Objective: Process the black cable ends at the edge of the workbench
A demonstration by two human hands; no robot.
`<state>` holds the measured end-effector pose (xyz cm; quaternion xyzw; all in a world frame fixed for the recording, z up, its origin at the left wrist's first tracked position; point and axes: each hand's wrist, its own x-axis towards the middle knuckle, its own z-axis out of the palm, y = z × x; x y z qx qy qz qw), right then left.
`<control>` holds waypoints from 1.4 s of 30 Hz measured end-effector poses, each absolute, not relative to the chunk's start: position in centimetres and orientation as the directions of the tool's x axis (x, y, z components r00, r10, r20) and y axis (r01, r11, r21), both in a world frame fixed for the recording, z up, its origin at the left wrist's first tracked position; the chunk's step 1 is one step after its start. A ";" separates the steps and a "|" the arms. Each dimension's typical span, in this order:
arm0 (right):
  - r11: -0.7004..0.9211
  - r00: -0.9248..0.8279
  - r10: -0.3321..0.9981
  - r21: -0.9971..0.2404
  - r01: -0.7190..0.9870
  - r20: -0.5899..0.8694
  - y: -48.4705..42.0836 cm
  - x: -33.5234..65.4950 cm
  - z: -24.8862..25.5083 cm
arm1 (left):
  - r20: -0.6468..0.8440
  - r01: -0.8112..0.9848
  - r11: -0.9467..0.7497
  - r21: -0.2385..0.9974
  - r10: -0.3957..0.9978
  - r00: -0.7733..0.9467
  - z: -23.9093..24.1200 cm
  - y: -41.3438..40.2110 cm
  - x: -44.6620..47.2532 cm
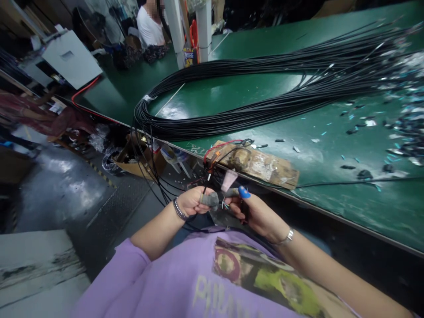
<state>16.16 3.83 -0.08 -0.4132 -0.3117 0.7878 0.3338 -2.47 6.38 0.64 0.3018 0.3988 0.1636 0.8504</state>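
Hands numbered two: left hand [195, 202], right hand [263, 218]. Wristbands [179, 209] came to two, one per wrist. Blue fingertip cover [244, 192]: one. Wooden board [268, 170]: one. Looped cable bundle [212, 126] was one, strands too many to count. White posts [203, 33] totaled two.

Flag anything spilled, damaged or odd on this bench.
Loose dark, silver and cyan scraps litter the right side of the green table, scattered uncontained near the black cable bundle, so they look like spilled offcuts. The wooden board at the near edge also looks stained and patchy.
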 end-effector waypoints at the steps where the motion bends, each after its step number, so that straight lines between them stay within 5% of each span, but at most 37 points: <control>1: -0.579 -0.447 0.779 -0.778 -0.244 -0.440 3.6 16.3 0.0 | -0.586 -0.016 0.757 0.654 0.519 0.622 0.6 6.1 -2.5; 12: -0.555 -0.469 0.755 -0.828 -0.085 -0.458 2.8 16.8 1.5 | -0.610 0.181 0.647 0.741 0.534 0.586 0.1 4.3 -2.4; 20: -0.281 -0.383 0.870 -0.951 0.131 -0.310 2.8 16.1 1.0 | -0.625 0.224 0.642 0.734 0.507 0.594 -0.4 3.7 -2.4; 25: -0.340 -0.186 0.921 -0.940 0.037 -0.341 3.6 16.9 0.5 | -0.619 0.195 0.660 0.725 0.502 0.605 -0.1 3.6 -2.9; 31: -0.490 -0.390 0.821 -0.865 -0.107 -0.417 5.2 16.6 1.6 | -0.594 0.109 0.658 0.746 0.581 0.557 0.7 4.8 -3.3; 34: -0.390 -0.387 0.863 -0.916 -0.098 -0.326 5.9 15.9 1.8 | -0.560 0.064 0.637 0.768 0.620 0.551 1.3 5.7 -3.4; 38: -0.155 -0.150 0.978 -0.987 -0.053 -0.146 6.0 15.3 1.2 | -0.521 0.024 0.613 0.789 0.649 0.555 1.8 6.7 -3.3; 42: -0.346 -0.246 0.924 -0.912 -0.221 -0.291 6.2 14.7 0.8 | -0.502 -0.012 0.620 0.785 0.647 0.574 1.9 7.3 -2.9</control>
